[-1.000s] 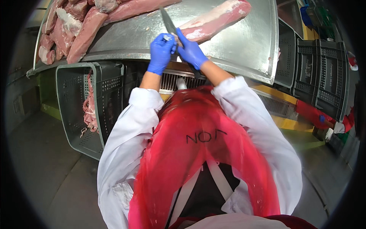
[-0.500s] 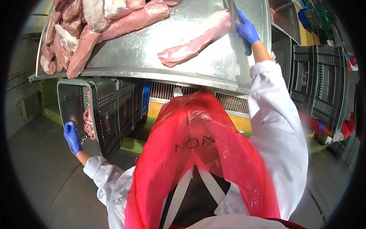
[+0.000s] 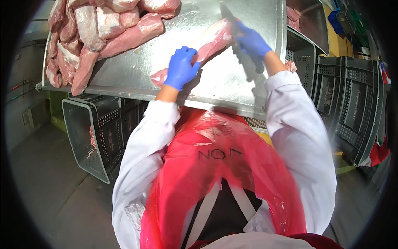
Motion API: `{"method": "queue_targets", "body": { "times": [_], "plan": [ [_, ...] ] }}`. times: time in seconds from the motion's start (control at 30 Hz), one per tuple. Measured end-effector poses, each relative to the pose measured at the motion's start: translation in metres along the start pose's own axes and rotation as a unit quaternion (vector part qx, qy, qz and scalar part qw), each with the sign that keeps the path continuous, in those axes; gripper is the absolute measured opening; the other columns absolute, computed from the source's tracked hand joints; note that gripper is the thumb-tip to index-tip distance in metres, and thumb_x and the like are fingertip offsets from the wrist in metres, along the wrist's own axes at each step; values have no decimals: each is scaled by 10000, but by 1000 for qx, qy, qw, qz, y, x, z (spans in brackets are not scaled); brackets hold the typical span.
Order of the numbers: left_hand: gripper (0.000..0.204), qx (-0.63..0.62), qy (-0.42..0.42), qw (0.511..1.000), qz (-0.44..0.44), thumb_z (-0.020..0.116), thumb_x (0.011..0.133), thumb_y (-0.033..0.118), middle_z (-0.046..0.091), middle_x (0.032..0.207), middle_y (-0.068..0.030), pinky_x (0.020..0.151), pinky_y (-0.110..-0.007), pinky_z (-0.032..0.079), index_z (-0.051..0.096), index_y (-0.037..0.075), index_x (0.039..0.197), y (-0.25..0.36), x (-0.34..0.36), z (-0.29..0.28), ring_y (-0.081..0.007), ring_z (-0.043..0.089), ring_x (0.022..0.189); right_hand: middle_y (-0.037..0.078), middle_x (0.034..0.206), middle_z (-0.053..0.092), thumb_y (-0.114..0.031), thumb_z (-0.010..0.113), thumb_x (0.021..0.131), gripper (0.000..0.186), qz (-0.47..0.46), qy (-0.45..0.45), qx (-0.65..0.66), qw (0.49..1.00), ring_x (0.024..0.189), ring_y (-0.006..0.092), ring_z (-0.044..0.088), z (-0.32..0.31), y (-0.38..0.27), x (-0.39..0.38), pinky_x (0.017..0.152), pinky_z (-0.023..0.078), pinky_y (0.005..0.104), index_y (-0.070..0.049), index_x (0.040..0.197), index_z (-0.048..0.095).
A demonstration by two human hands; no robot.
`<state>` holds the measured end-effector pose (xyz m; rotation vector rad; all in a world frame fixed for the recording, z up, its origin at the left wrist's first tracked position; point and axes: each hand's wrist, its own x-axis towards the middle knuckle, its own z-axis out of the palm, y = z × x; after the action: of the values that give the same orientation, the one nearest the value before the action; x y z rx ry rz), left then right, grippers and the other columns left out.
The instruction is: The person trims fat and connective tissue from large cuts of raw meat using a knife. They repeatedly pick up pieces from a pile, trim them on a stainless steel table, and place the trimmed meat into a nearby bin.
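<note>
A long pink piece of meat with a pale fatty surface lies diagonally on the steel table. My left hand, in a blue glove, grips its lower left end with curved fingers. My right hand, also gloved, holds a long knife beside the upper right end, blade pointing away from me; the blade is slightly blurred. A pile of raw meat pieces covers the table's left part.
A grey crate with pale scraps stands below the table's left edge. At right are a metal tub with meat, stacked grey crates and a blue crate. My red apron is against the table's front.
My left hand has come up from the left crate, where it was half a second ago, onto the meat. My right hand and knife have moved slightly left.
</note>
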<state>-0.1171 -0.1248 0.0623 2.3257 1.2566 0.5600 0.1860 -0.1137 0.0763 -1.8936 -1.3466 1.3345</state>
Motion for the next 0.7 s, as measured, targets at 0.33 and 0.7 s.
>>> {"method": "queue_targets", "body": {
  "times": [0.33,0.7],
  "plan": [
    [232,-34,-2,999,33,743,755,84,609,962,-158,839,-457,480,634,45,955,-26,22,45,-384,575,930,128,822,671,-174,533,997,710,46,-83,-14,995,619,158,614,11,17,-103,631,548,324,-264,1625,214],
    [467,83,-99,987,-99,744,765,408,691,1032,-255,884,-445,547,697,-14,961,51,156,101,-406,674,971,20,636,574,-82,576,921,780,-65,150,141,976,550,78,558,-46,101,-122,560,521,267,-249,1617,267]
  ]
}}
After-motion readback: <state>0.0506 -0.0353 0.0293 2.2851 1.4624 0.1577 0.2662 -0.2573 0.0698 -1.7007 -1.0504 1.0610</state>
